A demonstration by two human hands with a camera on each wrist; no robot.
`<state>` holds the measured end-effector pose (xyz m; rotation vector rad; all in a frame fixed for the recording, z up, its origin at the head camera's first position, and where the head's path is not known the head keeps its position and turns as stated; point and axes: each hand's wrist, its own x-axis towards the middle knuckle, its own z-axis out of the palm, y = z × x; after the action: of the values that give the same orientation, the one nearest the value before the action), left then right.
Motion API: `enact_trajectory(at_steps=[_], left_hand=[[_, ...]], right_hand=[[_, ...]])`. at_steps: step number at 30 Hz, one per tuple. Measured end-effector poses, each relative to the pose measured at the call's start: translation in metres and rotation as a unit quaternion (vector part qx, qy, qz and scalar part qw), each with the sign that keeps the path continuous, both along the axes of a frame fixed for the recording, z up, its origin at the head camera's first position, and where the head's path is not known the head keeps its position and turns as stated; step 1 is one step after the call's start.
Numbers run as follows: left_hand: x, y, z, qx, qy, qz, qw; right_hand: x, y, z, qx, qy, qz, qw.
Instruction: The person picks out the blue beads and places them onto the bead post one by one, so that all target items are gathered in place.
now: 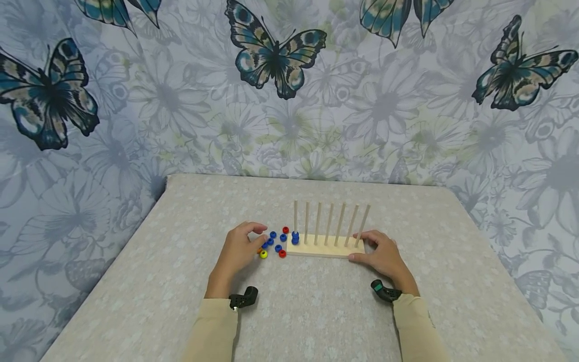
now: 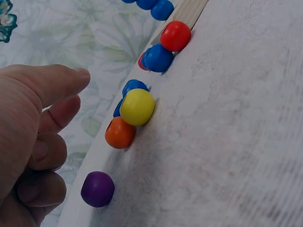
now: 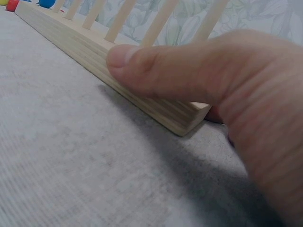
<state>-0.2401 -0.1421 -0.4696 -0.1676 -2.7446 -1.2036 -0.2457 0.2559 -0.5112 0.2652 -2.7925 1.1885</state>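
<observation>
Head view: your left hand (image 1: 242,246) is beside the loose beads (image 1: 278,248), its thumb and forefinger apart, and I see nothing held between them. Your right hand (image 1: 382,254) grips the right end of the wooden base (image 1: 325,250), which lies on the table (image 1: 325,306); blue beads (image 1: 295,238) sit on its leftmost peg (image 1: 296,216). The beads are round, so I think a hurried touch could make the yellow bead (image 2: 137,107) or purple bead (image 2: 97,189) roll away. If your right grip loosens, a push could shift the base.
</observation>
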Motion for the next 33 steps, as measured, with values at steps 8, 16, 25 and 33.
enact_trajectory(at_steps=[8,16,25,33], left_hand=[[0.0006,-0.0032,-0.0023,-0.001,-0.037,0.006,0.9993],[0.0007,-0.0042,-0.0054,-0.022,-0.040,-0.002,0.9990],[0.0018,-0.0012,-0.0070,-0.066,-0.030,-0.008,0.9973],[0.0019,-0.0008,-0.0053,-0.098,-0.034,0.004,0.9946]], right_hand=[[0.0016,0.0001,0.0002,-0.002,-0.002,0.004,1.000],[0.0026,-0.0005,0.0018,-0.002,-0.001,0.010,1.000],[0.0038,-0.0003,0.0028,0.004,-0.003,0.005,1.000],[0.0031,-0.0014,0.0030,0.003,-0.004,0.005,1.000]])
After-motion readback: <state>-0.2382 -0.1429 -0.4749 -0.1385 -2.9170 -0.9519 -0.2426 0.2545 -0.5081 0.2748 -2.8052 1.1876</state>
